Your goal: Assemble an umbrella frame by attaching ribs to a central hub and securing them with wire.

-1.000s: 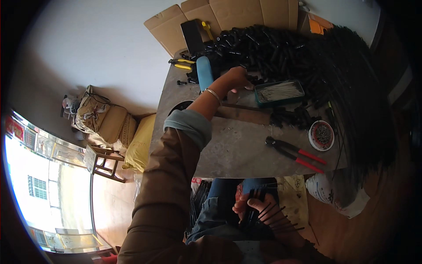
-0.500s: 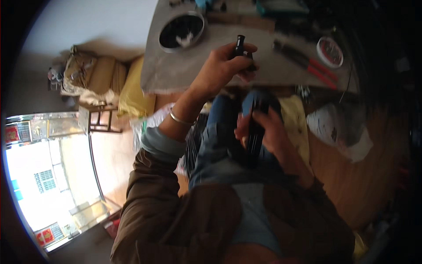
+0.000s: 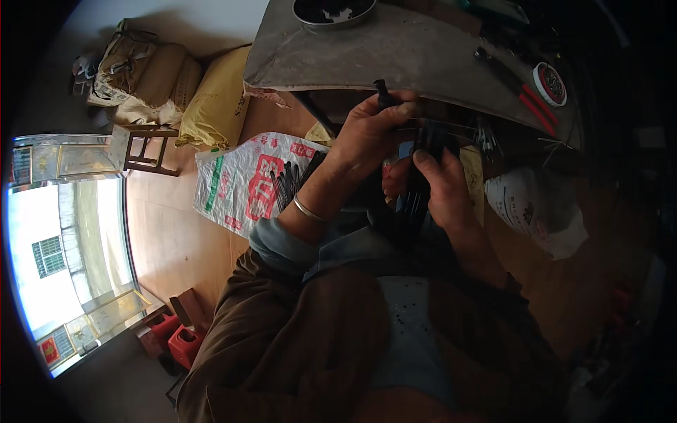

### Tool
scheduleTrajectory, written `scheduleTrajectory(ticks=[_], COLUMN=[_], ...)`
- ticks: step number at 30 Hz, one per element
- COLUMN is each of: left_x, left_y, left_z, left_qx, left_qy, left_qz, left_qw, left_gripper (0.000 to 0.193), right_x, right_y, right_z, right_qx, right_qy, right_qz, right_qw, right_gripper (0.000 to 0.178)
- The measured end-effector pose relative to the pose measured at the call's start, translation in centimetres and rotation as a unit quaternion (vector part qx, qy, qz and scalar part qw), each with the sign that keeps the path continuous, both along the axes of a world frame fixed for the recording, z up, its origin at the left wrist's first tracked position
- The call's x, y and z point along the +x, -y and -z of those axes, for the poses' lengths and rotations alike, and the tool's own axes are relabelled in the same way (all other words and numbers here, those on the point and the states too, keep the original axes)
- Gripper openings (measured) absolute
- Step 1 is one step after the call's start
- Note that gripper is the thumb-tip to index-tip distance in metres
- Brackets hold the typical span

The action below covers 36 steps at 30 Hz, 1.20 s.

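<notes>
- The floor is formed of smooth, brown, wood-like boarding; open room is left on it between the stool and the spread plastic sack.
- The worktop is surfaced in grey, mottled material; its front edge is bent by the lens and lies just beyond the hands; a bare stretch is left between the round dish and the pincers.
- The plastic sack, white, crinkled and printed in red and green, is laid flat on the floor; thin dark rods are seen at its right side.
- The yellow sack, full and creased, is stood near the wooden stool, whose frame is square-legged.
- The pincers, dark-headed and red-handled, are laid aslant, handle ends near the worktop's edge.
- The round dish is metal-rimmed and partly filled with black stuff; it is set well apart from the pincers.
- The right hand is closed around a bundle of black rods, long and slender, held over the lap.
- The left hand is narrowed, thumb against fingers; a black tubular piece, flared at its top, is gripped upright there, just beside the bundle.
</notes>
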State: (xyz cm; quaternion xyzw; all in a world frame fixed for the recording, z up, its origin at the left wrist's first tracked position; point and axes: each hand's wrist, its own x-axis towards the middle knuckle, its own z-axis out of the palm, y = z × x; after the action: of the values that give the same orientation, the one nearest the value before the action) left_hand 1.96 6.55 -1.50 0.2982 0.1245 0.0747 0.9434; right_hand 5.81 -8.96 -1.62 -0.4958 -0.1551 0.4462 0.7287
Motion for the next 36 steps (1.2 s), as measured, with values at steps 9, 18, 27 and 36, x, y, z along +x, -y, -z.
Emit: scheduleTrajectory(ticks=[9, 18, 27, 36], left_x=[0.7, 0.7, 0.4, 0.4], left_y=[-0.4, -1.0, -1.1, -1.1], left_z=[0.6, 0.9, 0.5, 0.6], left_qx=[0.004, 0.027, -0.001, 0.017], left_qy=[0.010, 0.028, 0.024, 0.019], left_qz=[-0.004, 0.002, 0.009, -0.003], left_qw=[1.000, 0.999, 1.000, 1.000], left_gripper=[0.016, 0.018, 0.018, 0.016], right_x=[0.0, -0.2, -0.2, -0.3], right_y=[-0.6, -0.6, -0.7, -0.9], right_z=[-0.8, -1.3, -1.0, -1.0], right_qx=[-0.006, -0.008, -0.011, -0.024], right_qy=[0.029, 0.012, 0.011, 0.005], right_qz=[0.024, 0.028, 0.031, 0.028], right_qw=[0.999, 1.000, 0.999, 0.999], right_gripper=[0.027, 0.025, 0.026, 0.026])
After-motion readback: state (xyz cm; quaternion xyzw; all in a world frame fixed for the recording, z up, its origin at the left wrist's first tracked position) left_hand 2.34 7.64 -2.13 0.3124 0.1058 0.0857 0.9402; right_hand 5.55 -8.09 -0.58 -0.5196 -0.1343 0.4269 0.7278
